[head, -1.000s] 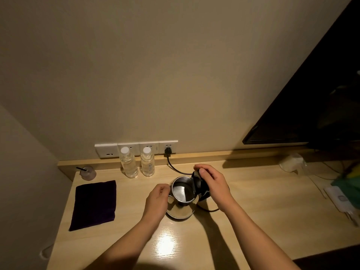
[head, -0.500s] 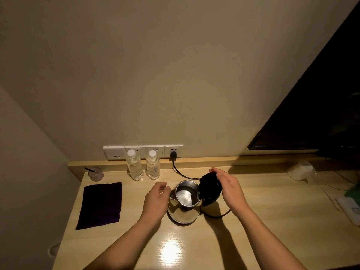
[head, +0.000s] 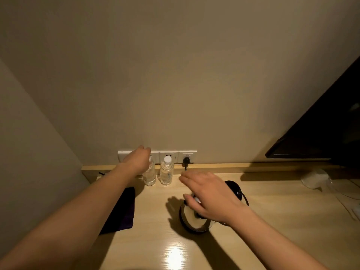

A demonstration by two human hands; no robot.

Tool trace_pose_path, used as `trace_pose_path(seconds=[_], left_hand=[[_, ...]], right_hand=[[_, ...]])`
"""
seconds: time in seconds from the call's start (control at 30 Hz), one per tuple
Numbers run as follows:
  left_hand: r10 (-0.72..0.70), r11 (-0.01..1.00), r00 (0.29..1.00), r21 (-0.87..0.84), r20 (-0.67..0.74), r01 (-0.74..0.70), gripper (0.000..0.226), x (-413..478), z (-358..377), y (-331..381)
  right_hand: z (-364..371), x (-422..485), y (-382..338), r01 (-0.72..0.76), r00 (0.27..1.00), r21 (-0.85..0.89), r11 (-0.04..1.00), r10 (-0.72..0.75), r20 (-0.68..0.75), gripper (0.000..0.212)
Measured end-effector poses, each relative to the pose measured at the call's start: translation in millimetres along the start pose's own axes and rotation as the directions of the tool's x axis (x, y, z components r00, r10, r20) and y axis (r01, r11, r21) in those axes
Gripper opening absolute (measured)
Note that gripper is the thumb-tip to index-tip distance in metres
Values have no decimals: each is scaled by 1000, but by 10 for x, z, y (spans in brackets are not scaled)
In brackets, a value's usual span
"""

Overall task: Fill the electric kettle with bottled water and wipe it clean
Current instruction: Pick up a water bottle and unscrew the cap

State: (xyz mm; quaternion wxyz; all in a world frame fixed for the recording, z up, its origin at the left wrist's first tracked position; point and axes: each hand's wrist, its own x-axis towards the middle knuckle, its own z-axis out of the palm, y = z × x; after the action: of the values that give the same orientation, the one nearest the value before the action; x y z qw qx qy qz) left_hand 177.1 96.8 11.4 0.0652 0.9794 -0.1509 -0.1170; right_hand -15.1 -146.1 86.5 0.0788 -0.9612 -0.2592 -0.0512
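Note:
A steel electric kettle point(head: 191, 221) stands on the wooden desk point(head: 272, 221), its black lid point(head: 233, 187) tipped open to the right. My right hand point(head: 212, 195) hovers just above the kettle's mouth, fingers spread, holding nothing, and hides most of the opening. Two clear water bottles stand by the back ledge. My left hand point(head: 139, 159) has its fingers curled over the top of the left bottle point(head: 149, 176), hiding its cap. The right bottle point(head: 167, 172) stands free with its white cap showing. A dark purple cloth point(head: 122, 211) lies flat at the left, partly under my left forearm.
A row of white wall sockets point(head: 169, 155) runs behind the bottles, with the kettle's black plug point(head: 186, 160) in the rightmost one. A dark TV screen point(head: 321, 129) hangs at the right. A crumpled clear plastic bag point(head: 313, 179) and thin cables lie at the far right.
My left hand left the kettle's side and reached back-left onto the left bottle's top. My right hand let go of the lid and moved left over the kettle. The camera moved closer.

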Motion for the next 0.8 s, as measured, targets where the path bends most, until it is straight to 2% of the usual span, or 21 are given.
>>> trace_pose_path(seconds=[0.17, 0.27, 0.33, 0.4, 0.47, 0.53, 0.6, 0.7, 0.8], left_hand=[[39, 999, 999, 12, 32, -39, 28, -36, 128, -52], [91, 996, 995, -14, 43, -91, 28, -143, 130, -89], [143, 990, 989, -3, 40, -143, 34, -280, 110, -134], [194, 981, 981, 4, 25, -194, 41, -465, 71, -185], [251, 968, 968, 3, -14, -251, 37, -664, 2, -232], [324, 945, 945, -20, -39, -325, 29, -858, -117, -274], [421, 904, 906, -59, -52, -423, 28, -1025, -244, -315], [563, 822, 826, -90, -31, -563, 28, -1218, -399, -409], [625, 780, 781, -46, 16, -624, 31, -1354, -411, -466]], right_hand=[[320, 446, -254, 99, 985, -18, 995, -95, 147, 50], [542, 679, -337, 22, 980, 12, 1000, -24, 200, 49], [691, 802, -376, -101, 975, 106, 989, 77, 209, 51], [848, 902, -401, -263, 951, 236, 936, 210, 227, 59], [995, 970, -416, -400, 909, 339, 852, 321, 264, 75], [1097, 1025, -438, -468, 880, 447, 762, 356, 314, 94], [1172, 1060, -465, -458, 888, 577, 676, 319, 331, 101], [1257, 1020, -534, -396, 918, 725, 564, 255, 303, 87], [1301, 915, -659, -386, 922, 769, 510, 238, 305, 71]])
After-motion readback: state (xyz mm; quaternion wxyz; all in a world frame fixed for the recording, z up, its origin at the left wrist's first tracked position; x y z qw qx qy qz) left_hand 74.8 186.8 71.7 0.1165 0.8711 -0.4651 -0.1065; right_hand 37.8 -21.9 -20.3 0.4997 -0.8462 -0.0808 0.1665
